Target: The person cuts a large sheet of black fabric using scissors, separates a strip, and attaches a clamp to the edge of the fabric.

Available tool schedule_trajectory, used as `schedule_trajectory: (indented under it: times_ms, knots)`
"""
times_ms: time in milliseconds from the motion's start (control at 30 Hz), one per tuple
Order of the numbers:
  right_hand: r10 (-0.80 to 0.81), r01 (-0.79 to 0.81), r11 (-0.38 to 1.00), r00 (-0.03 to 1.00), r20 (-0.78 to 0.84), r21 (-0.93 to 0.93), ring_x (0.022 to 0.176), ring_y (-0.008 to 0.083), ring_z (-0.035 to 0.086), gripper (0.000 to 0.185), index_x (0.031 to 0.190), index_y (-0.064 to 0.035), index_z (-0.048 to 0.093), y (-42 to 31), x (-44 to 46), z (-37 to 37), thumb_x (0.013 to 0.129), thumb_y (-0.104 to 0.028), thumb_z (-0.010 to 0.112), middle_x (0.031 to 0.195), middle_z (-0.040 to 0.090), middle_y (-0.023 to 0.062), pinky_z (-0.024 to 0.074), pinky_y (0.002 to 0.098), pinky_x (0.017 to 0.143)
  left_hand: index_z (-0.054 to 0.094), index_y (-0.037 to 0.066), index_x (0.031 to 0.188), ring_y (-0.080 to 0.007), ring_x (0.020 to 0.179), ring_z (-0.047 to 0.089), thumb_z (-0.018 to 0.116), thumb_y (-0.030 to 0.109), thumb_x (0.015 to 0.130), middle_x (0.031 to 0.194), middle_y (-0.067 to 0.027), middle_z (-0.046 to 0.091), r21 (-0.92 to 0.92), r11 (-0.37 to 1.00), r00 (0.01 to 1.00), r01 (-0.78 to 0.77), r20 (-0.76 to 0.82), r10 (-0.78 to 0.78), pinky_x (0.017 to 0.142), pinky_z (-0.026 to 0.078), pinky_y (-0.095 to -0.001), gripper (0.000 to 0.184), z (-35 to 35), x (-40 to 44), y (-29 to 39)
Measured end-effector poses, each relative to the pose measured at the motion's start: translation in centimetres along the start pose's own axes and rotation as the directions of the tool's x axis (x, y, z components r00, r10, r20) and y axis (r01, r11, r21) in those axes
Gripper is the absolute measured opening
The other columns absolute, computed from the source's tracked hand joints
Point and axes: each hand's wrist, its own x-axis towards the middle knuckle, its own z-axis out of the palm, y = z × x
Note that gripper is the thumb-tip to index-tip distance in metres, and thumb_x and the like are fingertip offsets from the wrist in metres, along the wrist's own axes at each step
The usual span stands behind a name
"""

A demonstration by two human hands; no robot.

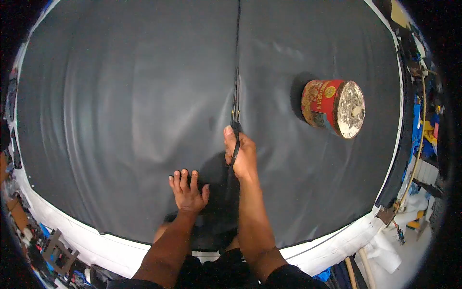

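Note:
A large sheet of black material point(159, 86) lies spread over a white table. My right hand point(241, 153) is wrapped round the handles of dark scissors point(236, 103), whose blades point away from me along a dark line in the sheet. To the left and nearer to me, my left hand point(189, 193) rests flat on the sheet with its fingers spread, holding nothing. A red and tan round tin point(322, 103) with a worn, stained metal lid stands on the sheet, to the right of the scissors.
The table's white edge point(77, 221) curves round the sheet. Assorted items and a wooden frame point(60, 253) lie at the lower left. At the right are a thin yellowish pole point(417, 154), white rolls point(385, 253) and blue and yellow items.

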Motion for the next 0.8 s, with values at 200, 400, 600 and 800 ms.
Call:
schedule_trajectory:
  times_ms: [200, 400, 600, 800]
  knots:
    - [-0.002, 0.001, 0.995, 1.000, -0.008, -0.104, 0.044, 0.0085, 0.038, 0.045, 0.069, -0.0101, 0.051, -0.2, 0.1, -0.1, 0.090, -0.047, 0.066, 0.054, 0.041, -0.0035, 0.0317, 0.0259, 0.042, 0.045, 0.010, 0.134, -0.0416, 0.138, 0.023, 0.062, 0.039, 0.085, 0.145, -0.0168, 0.030, 0.003, 1.000, 1.000, -0.003, 0.008, 0.003, 0.109, 0.022, -0.0658, 0.060, 0.1, 0.0, -0.2]
    - [-0.101, 0.099, 0.993, 0.994, -0.041, -0.061, 0.046, 0.0086, 0.042, 0.047, 0.072, -0.0090, 0.051, 1.6, 0.5, 0.4, 0.089, -0.050, 0.066, 0.056, 0.043, -0.0031, 0.0334, 0.0258, 0.044, 0.049, 0.009, 0.131, -0.0404, 0.139, 0.020, 0.064, 0.039, 0.083, 0.146, -0.0164, 0.027, 0.018, 1.000, 1.000, -0.006, 0.014, 0.005, 0.109, 0.022, -0.0659, 0.058, 0.1, 0.2, -0.2]
    - [-0.098, 0.096, 0.990, 0.995, -0.015, -0.105, 0.045, 0.0085, 0.042, 0.046, 0.074, -0.0078, 0.053, 1.1, 1.7, 0.0, 0.090, -0.050, 0.064, 0.055, 0.044, -0.0026, 0.0337, 0.0254, 0.044, 0.051, 0.009, 0.130, -0.0399, 0.140, 0.021, 0.063, 0.039, 0.084, 0.145, -0.0163, 0.031, -0.023, 0.999, 0.999, 0.029, 0.044, -0.028, 0.110, 0.021, -0.0642, 0.057, -0.7, 0.0, 0.2]
    - [-0.104, 0.093, 0.984, 0.993, -0.064, -0.150, 0.042, 0.0096, 0.041, 0.050, 0.072, -0.0063, 0.053, -2.8, 3.6, 1.3, 0.089, -0.052, 0.065, 0.052, 0.043, -0.0017, 0.0333, 0.0256, 0.041, 0.046, 0.006, 0.136, -0.0447, 0.137, 0.028, 0.059, 0.037, 0.087, 0.143, -0.0214, 0.037, -0.007, 0.999, 0.999, -0.034, -0.025, 0.033, 0.109, 0.021, -0.0662, 0.059, 0.4, 0.7, -0.6]
